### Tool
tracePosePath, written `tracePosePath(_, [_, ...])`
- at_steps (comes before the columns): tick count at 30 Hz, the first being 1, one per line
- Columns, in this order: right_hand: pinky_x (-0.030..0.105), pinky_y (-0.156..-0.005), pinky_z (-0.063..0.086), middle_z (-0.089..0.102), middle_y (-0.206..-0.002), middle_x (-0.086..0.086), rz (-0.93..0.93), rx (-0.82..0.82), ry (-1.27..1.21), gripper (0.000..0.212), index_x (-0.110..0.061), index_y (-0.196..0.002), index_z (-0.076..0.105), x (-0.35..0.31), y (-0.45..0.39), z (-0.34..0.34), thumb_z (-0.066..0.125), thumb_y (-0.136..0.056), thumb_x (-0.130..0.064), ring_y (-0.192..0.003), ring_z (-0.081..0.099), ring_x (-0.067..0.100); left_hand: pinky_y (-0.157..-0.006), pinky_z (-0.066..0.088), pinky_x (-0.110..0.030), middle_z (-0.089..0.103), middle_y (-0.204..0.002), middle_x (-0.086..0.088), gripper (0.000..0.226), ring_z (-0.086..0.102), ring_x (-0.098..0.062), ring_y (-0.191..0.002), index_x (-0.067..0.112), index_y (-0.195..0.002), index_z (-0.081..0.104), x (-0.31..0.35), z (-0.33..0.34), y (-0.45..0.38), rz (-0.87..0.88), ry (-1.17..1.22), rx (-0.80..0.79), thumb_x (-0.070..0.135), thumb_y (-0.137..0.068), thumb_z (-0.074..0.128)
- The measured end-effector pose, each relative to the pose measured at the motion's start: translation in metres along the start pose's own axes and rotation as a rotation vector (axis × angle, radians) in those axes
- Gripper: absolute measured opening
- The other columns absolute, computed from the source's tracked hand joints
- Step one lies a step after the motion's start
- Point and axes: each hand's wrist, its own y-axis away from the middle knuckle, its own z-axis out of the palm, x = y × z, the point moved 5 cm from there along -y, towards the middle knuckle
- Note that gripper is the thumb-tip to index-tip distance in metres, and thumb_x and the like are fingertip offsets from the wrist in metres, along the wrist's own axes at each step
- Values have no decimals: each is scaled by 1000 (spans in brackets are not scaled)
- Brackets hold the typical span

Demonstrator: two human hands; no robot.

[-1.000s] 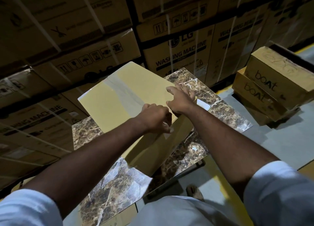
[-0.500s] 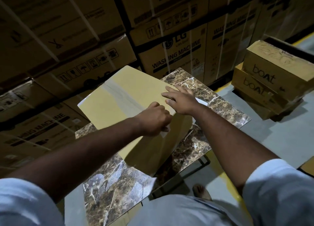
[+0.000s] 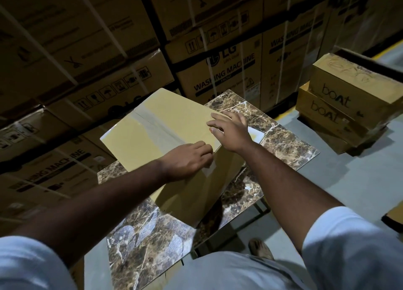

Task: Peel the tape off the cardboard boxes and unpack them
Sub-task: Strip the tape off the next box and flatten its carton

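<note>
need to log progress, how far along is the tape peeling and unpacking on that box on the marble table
Done: little; the clear tape still runs along the closed cardboard box on the marble table. In hand: the left hand picks at the tape's end at the near edge, the right hand lies flat on the lid. Left: peeling, opening, unpacking, then the stacked boAt boxes.

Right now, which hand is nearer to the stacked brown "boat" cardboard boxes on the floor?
Right. The right hand rests on the yellow cardboard box's edge facing the "boat" boxes; the left hand works at its near edge, farther away.
</note>
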Motion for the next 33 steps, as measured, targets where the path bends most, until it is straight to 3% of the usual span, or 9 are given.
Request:
tracePosePath(3, [47, -124, -5, 46, -156, -20, 32, 1, -11, 26, -42, -124, 70, 0, -1, -2, 55, -104, -45, -151, 26, 19, -85, 46, -34, 54, -119, -5, 12, 47, -19, -106, 13, -108, 54, -11, 4, 18, -123, 169, 13, 21, -107, 46])
tracePosePath(8, [50, -122, -9, 47, -156, -18, 92, 35, 15, 23, -41, -118, 73, 0, 0, 1, 56, -103, -45, -151, 26, 22, -92, 45, -21, 57, -121, -5, 16, 56, -13, -116, 10, -101, 56, -5, 3, 51, -620, 575, 470, 18, -107, 44])
tracePosePath(12, [51, -119, 19, 66, -138, -11, -91, 265, 69, 20, -31, -105, 78, -27, 22, -1, 65, -95, -20, -135, 49, 23, -95, 46, -27, 51, -116, -6, 23, 54, -17, -112, 8, -109, 55, 7, 10, 57, -746, 651, 520, 22, -111, 37])
tracePosePath(15, [41, -111, 31, 73, -124, -6, -294, 72, -179, 37, -30, -117, 77, -50, 49, 13, 63, -90, -10, -123, 59, 16, -81, 54, -39, 57, -109, -16, 21, 61, -30, -93, 9, -106, 57, 1, 16, 67, -893, 975, 684, 26, -111, 46])
tracePosePath(18, [32, -104, 28, 73, -120, -9, -301, -99, -222, 44, -37, -130, 70, -61, 54, 15, 63, -88, -25, -120, 57, 9, -76, 51, -47, 64, -94, -24, 19, 61, -35, -82, 8, -104, 61, -4, 20, 73, -930, 1192, 768, 26, -107, 56])
tracePosePath(22, [38, -105, 38, 61, -123, -19, -332, -372, -276, 39, -40, -123, 72, -63, 34, 10, 67, -86, -51, -120, 56, 8, -68, 54, -44, 60, -97, -21, 13, 63, -30, -77, 6, -100, 68, -2, 13, 67, -883, 1183, 848, 17, -104, 61])
tracePosePath(26, [48, -87, 56, 63, -104, -14, -367, -485, -386, 9, -38, -93, 78, -65, 17, 11, 79, -85, -40, -100, 66, 11, -81, 59, -43, 62, -107, -9, 11, 66, -23, -99, 13, -104, 79, -6, 15, 68, -967, 1081, 876, 15, -97, 70])
tracePosePath(29, [48, -82, 57, 65, -103, -16, -338, -496, -426, 5, -43, -87, 74, -62, 8, 11, 78, -85, -40, -94, 68, 10, -97, 57, -37, 58, -139, -2, 33, 61, -8, -122, 19, -128, 73, 8, 9, 72, -1023, 803, 819, 19, -95, 74])
tracePosePath(33, [47, -88, 59, 72, -112, -18, -316, -525, -468, 7, -34, -91, 79, -59, 7, 12, 78, -90, -27, -100, 71, 6, -109, 40, -20, 0, -170, 23, 92, 27, 6, -147, 38, -157, 30, 43, 22, 59, -1071, 653, 571, 51, -82, 81])
